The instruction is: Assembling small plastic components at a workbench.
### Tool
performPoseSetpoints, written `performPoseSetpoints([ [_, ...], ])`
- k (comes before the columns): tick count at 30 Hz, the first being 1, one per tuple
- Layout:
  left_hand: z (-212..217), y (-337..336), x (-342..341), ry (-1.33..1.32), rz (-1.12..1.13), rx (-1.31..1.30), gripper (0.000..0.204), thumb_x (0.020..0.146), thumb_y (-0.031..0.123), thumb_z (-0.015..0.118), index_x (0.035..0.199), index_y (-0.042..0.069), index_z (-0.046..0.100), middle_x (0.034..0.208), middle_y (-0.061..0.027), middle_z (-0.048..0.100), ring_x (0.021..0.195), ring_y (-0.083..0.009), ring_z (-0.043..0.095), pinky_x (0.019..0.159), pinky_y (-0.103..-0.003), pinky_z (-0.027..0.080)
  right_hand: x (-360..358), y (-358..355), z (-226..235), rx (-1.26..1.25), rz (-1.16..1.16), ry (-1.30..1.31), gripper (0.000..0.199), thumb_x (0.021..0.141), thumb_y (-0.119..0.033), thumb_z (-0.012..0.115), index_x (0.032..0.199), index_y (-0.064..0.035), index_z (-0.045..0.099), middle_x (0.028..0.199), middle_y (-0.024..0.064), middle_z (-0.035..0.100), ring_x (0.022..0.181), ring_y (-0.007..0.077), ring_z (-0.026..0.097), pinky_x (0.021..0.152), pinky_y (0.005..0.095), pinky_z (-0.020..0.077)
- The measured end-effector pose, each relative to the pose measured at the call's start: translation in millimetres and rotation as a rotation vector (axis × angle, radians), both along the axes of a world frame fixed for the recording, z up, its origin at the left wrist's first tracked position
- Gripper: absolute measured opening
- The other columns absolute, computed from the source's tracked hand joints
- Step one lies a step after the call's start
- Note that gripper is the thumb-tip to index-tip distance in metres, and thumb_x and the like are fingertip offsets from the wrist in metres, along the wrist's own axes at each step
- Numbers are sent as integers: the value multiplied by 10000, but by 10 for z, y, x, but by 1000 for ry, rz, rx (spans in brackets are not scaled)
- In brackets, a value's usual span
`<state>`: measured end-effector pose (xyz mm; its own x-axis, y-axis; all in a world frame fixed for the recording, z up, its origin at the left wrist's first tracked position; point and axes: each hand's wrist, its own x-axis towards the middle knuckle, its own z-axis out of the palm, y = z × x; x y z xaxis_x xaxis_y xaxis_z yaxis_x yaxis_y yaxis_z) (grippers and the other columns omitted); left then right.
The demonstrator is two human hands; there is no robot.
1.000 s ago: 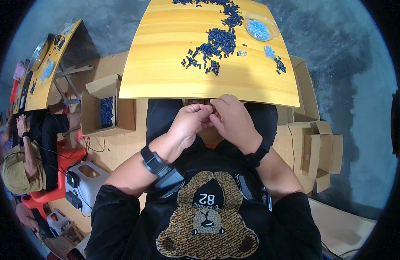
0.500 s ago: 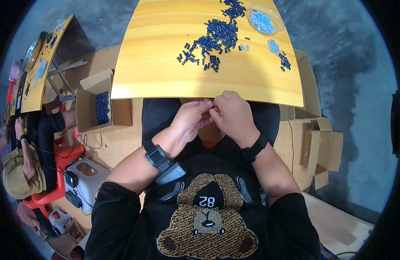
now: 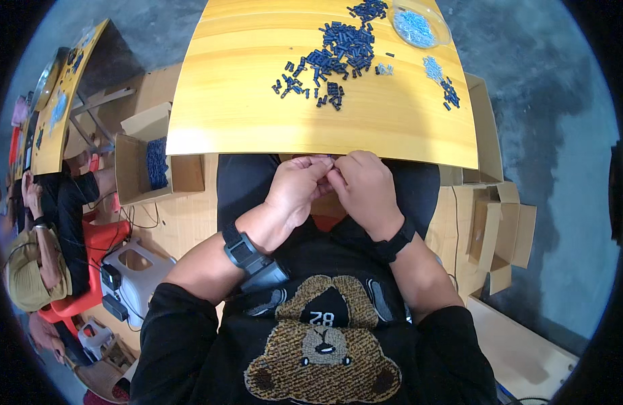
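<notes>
My left hand (image 3: pixel 296 187) and my right hand (image 3: pixel 365 185) meet at the near edge of the yellow wooden table (image 3: pixel 237 128), just above my lap. Thumbs and fingertips of both are pinched together around something small and dark, mostly hidden by the fingers. On the tabletop beyond lies a large heap of small black cylindrical parts (image 3: pixel 342 50), with strays around its near side. A few clear small pieces (image 3: pixel 384 69) rest to its right. Farther right are a little pile of clear pieces (image 3: pixel 432 68) and a small group of black parts (image 3: pixel 450 94).
A clear round bowl (image 3: pixel 419 30) of small translucent pieces stands at the table's far right. Cardboard boxes flank the table; the left box (image 3: pixel 137 169) holds dark parts, while another box (image 3: pixel 502 233) sits open at right. Another person (image 3: pixel 44 253) sits at a table on the left.
My view has shifted slightly, so the table appears a little moved. Both hands stay pinched together at the table edge, the right one slightly lower in view.
</notes>
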<state>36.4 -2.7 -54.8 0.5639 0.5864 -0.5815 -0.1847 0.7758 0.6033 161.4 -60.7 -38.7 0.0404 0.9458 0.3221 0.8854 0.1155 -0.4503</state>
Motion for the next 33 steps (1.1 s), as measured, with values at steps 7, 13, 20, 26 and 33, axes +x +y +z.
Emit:
performPoseSetpoints([
  [7,3,-18,8,-46,85,-93,118,897,94,491,905,47,599,869,-41,619,782,-137,585,709,-274,470,12,39,43,18,19,38,120,697,-129,642,697,-52,550,710,90,530,711,275,549,645,371,454],
  [13,24,2,17,-29,59,-93,121,891,75,488,899,33,601,865,-49,622,777,-137,590,711,-276,476,41,55,46,28,31,87,121,683,-121,654,683,-52,555,686,96,531,685,277,550,608,375,456],
  [20,27,-24,57,-56,107,-103,126,891,95,510,870,22,610,805,-59,625,674,-149,593,613,-256,486,62,67,55,18,26,121,106,676,-106,658,693,-48,570,685,94,537,687,279,550,619,371,461],
  [26,8,-41,82,-52,146,-74,114,892,103,508,872,37,600,816,-40,611,707,-140,581,633,-259,473,55,77,48,50,26,122,97,662,-92,665,702,-44,590,677,94,558,664,275,558,604,361,461],
  [33,-18,71,-52,-23,-18,-12,90,879,91,531,922,56,602,852,-30,615,760,-127,585,676,-272,484,-15,59,114,5,26,87,109,676,-119,658,705,-48,580,680,105,535,677,294,545,617,383,453],
])
